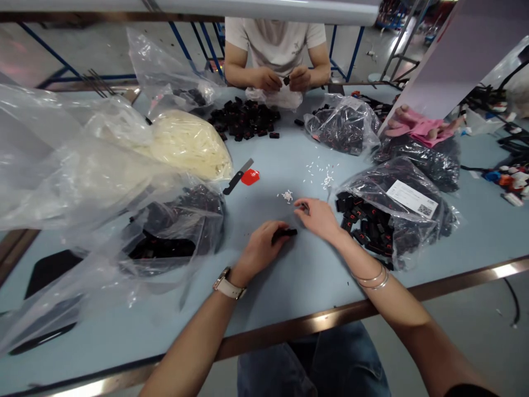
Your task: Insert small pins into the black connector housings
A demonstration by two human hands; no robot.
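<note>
Black moulded plastic, a small connector housing (285,233), sits pinched in the left hand (261,249) near table centre, and the right hand (320,219), fingertips closed on something tiny, should probably line it up squarely before pressing, keeping the housing steady.

Hands at the near middle of the table (289,286), bags on both sides

The left hand (260,251) holds a small part (284,234) just left of the right hand (320,219); an open bag of parts (392,215) lies right of them; another bag (173,231) lies left; a co-worker (276,47) sits across, behind a loose pile of parts (243,118).
</note>
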